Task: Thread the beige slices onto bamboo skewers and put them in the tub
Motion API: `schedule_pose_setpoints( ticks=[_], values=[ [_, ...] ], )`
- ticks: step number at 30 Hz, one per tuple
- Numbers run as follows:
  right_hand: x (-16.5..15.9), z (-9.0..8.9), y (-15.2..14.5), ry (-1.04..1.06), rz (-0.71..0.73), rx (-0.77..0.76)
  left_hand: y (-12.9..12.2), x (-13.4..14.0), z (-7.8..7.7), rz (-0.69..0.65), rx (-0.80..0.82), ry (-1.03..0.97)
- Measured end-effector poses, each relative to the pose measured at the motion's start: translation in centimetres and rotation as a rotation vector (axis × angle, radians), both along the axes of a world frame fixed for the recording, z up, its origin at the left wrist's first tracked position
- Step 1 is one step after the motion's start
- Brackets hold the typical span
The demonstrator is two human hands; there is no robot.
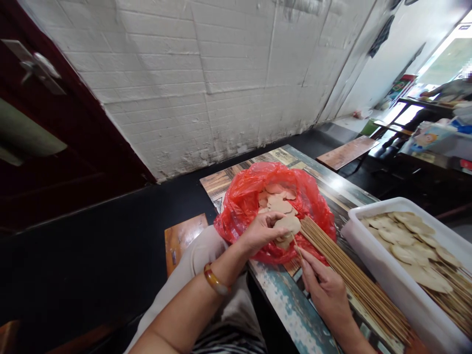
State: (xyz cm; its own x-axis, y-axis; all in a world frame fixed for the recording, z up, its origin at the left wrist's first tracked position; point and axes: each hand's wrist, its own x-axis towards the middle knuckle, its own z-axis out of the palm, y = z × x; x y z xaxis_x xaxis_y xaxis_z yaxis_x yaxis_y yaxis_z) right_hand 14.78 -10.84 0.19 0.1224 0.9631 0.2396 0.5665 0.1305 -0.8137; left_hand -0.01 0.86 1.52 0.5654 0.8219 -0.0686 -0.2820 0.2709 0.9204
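Observation:
My left hand [266,229] pinches a thin, pale round slice [289,224] between thumb and fingers, above an open red plastic bag [239,196]. More pale slices [278,202] lie heaped inside the bag. My right hand [324,282] is closed on a thin wooden skewer [297,248], whose upper end meets the lower edge of the slice. Whether the tip has gone into it I cannot tell. Beside that hand lies a thick bundle of bare skewers [354,275], its far end resting against the bag.
A white plastic tub [372,260] holding skewered slices [409,241] stands right of the bundle on the patterned table [273,290]. A wooden stool [186,238] is by my leg. Beyond are a bench [346,152], a white wall [177,88] and a person [452,91] at another table.

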Motion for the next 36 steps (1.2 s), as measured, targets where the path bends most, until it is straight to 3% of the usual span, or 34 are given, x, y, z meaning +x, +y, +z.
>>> schedule_pose_setpoints(
  ticks=[10, 20, 36],
  values=[
    [-0.2, -0.1, -0.3, -0.071, 0.027, 0.047, -1.4, -0.3, 0.7, 0.068, -0.275, -0.103],
    [-0.2, 0.5, -0.4, -0.202, 0.077, 0.232, -1.4, -0.6, 1.0, 0.090, -0.227, -0.019],
    [-0.2, 0.4, -0.4, -0.248, 0.092, 0.288, -1.4, -0.6, 1.3, 0.076, -0.178, 0.035]
  ],
)
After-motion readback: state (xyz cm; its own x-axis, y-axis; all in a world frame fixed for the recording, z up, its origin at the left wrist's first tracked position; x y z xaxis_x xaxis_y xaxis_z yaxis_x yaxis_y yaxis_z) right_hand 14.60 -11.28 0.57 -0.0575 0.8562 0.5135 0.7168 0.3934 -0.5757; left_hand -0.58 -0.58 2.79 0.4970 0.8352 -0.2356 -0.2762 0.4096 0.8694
